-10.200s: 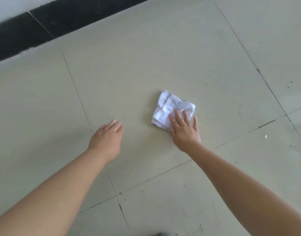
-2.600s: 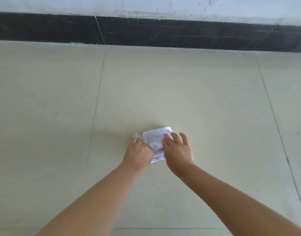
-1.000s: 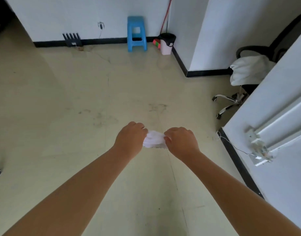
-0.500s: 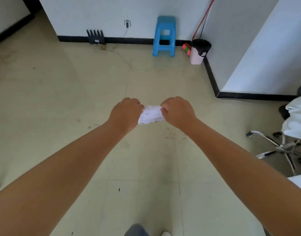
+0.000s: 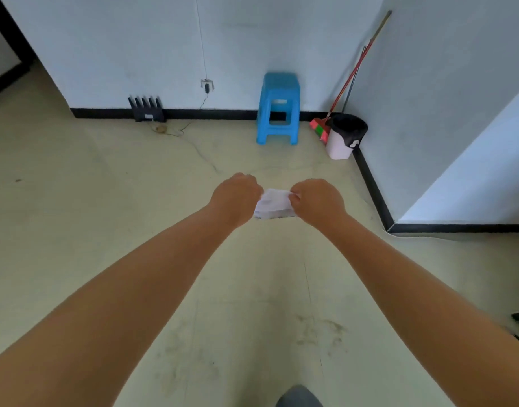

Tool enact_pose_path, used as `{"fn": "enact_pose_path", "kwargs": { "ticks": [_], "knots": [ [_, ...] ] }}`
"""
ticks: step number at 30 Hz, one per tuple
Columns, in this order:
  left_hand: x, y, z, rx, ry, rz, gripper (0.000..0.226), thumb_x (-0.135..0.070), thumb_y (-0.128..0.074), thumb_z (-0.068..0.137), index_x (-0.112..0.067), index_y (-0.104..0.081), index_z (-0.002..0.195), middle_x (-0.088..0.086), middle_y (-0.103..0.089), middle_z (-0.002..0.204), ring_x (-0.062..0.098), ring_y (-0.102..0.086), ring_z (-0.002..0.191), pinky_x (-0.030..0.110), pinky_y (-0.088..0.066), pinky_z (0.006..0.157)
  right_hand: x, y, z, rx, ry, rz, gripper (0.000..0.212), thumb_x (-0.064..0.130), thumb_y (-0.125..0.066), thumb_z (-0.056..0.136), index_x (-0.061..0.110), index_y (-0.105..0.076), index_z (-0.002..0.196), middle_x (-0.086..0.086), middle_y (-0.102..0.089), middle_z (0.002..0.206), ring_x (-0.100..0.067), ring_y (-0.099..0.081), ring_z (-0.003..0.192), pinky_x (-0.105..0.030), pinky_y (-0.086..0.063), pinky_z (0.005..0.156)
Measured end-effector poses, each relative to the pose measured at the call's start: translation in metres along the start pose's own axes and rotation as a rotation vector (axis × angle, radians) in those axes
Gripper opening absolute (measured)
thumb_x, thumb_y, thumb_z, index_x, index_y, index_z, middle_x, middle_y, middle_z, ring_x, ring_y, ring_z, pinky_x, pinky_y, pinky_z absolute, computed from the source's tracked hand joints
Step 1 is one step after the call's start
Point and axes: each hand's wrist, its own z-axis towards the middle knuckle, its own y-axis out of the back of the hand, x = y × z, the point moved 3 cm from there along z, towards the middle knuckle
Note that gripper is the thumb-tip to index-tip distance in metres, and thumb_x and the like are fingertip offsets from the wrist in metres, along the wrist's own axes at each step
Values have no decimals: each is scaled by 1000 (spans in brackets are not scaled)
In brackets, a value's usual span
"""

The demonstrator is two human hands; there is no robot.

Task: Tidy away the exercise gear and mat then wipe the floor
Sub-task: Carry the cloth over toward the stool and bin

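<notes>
two hands are holding one small white cloth (image 5: 272, 203) up in the air, well above the floor (image 5: 105, 218): the left hand (image 5: 236, 198) is pinching its left edge and the right hand (image 5: 318, 201) its right edge, each grip curled closed on the fabric. no mat or exercise gear is showing, so the wiping step is probably ending or pausing. ahead, against the wall, a blue stool (image 5: 278, 108) is standing near a pink bin (image 5: 343, 136) and a broom (image 5: 352, 74). the next move is likely calling for folding or binning the cloth, or for kneeling again over the scuffed patch (image 5: 320, 330).
</notes>
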Motion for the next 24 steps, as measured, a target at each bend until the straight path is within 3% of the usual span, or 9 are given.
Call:
{"fn": "enact_pose_path", "kwargs": {
  "ticks": [4,7,10,13,16,19,24],
  "knots": [
    [37,-7,130,-29,-35,-25,29,-7,-42,97,-11,-62,117,7,-61,117,23,-55,109,31,-49,93,-42,8,124,-13,-9,23,33,18,-38,97,6,-68,104,-13,-66,106,-27,-60,99,-33,-46,87],
    [71,-14,228,-49,-7,-48,28,-9,-42,97,-11,-63,116,7,-62,115,22,-57,106,28,-48,89,-72,11,227,-37,44,27,34,19,-37,97,5,-68,101,-13,-67,101,-26,-60,95,-30,-43,78],
    [100,-17,322,-56,26,-66,26,-9,-43,97,-9,-65,111,7,-64,110,21,-59,101,26,-47,85,-99,12,324,-43,64,5,36,22,-36,98,5,-67,97,-10,-62,86,-20,-54,79,-27,-38,70],
    [131,-16,410,-70,69,-101,24,-8,-43,97,-7,-66,103,8,-64,104,21,-59,96,23,-43,75,-121,19,412,-43,80,0,36,24,-36,98,5,-67,98,-5,-51,79,-16,-46,75,-29,-42,72],
    [163,-21,498,-73,101,-116,25,-9,-43,97,-6,-66,104,9,-64,105,22,-58,98,25,-43,76,-142,25,506,-35,81,12,34,23,-38,98,6,-68,95,-3,-50,72,-17,-46,75,-27,-44,72],
    [195,-33,594,-51,119,-136,26,-9,-41,97,-6,-67,102,10,-63,104,24,-58,99,27,-45,78,-166,20,602,0,70,19,33,22,-40,97,7,-69,100,-9,-66,92,-23,-57,86,-28,-46,77],
    [233,-49,765,-41,38,-143,27,-10,-42,98,-7,-65,111,9,-64,113,24,-58,106,31,-49,91,-226,15,753,46,-40,57,33,21,-41,95,7,-69,107,-11,-69,108,-25,-62,99,-29,-46,81]
  ]
}}
